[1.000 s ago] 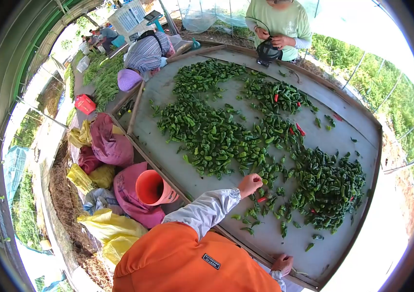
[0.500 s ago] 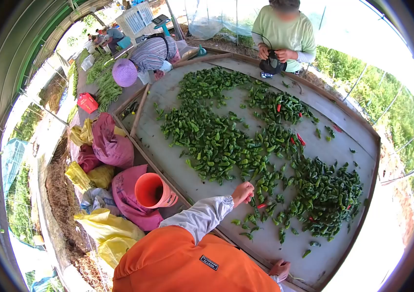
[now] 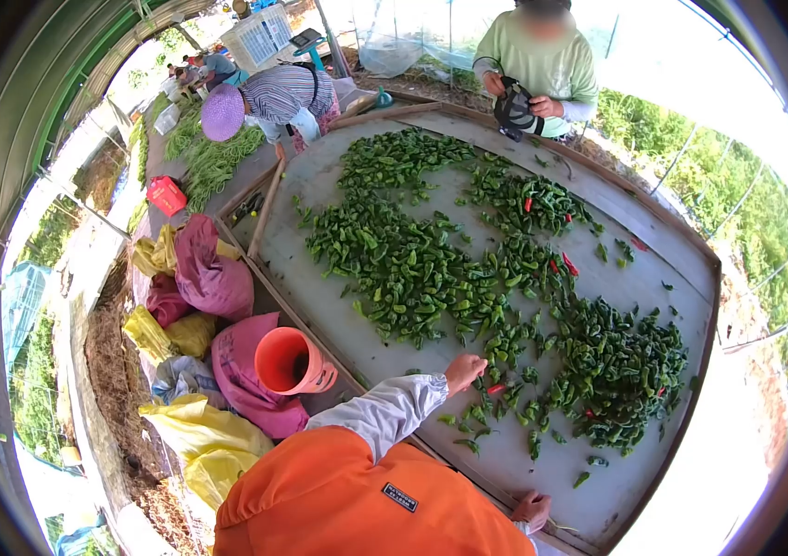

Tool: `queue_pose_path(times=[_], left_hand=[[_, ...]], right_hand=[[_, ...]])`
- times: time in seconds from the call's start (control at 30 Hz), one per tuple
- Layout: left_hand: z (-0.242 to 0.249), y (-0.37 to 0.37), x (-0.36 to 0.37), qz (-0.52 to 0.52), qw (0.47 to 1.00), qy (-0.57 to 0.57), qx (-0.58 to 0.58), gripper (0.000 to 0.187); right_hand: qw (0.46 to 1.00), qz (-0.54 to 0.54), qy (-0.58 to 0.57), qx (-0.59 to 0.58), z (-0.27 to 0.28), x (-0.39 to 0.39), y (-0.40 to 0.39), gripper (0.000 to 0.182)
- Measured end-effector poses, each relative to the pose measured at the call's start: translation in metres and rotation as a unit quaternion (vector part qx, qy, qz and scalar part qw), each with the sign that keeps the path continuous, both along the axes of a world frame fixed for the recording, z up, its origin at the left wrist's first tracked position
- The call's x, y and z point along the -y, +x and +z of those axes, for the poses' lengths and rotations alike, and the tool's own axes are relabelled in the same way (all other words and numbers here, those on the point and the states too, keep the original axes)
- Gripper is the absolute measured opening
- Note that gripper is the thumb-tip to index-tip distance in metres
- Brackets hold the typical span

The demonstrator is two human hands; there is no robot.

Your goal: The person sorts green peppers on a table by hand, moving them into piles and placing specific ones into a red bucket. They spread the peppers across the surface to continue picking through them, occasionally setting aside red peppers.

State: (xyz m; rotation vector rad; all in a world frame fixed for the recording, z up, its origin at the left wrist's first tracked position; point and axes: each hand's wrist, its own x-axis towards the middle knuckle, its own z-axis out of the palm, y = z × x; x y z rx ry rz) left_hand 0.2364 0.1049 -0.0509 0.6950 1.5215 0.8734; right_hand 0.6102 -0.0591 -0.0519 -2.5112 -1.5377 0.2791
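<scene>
A big wooden sorting table is strewn with green peppers and a few red ones. My left hand, in a grey sleeve, reaches over the near edge. Its curled fingers touch the loose green peppers next to a red pepper. Whether it holds one is too small to tell. My right hand grips the table's wooden rim at the near corner. A dense pepper heap lies to the right of my left hand.
An orange bucket stands left of the table among pink and yellow sacks. A person in a light green top holds a black object at the far edge. Another person in a purple hat bends at the far left corner.
My left hand has drawn back toward me along the peppers, from the pile's edge to the loose ones by the red pepper. The person in the purple hat has straightened somewhat.
</scene>
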Motion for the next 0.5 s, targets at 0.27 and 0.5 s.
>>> queue_pose_path(times=[0.27, 0.5], left_hand=[[0.002, -0.001, 0.011, 0.046, 0.999, 0.028, 0.006, 0.026], [0.015, 0.000, 0.017, 0.061, 0.998, -0.015, 0.001, 0.021]], right_hand=[[1.000, 0.002, 0.013, 0.004, -0.004, 0.001, 0.002, 0.022], [1.000, 0.006, 0.008, 0.012, -0.002, 0.001, 0.001, 0.022]])
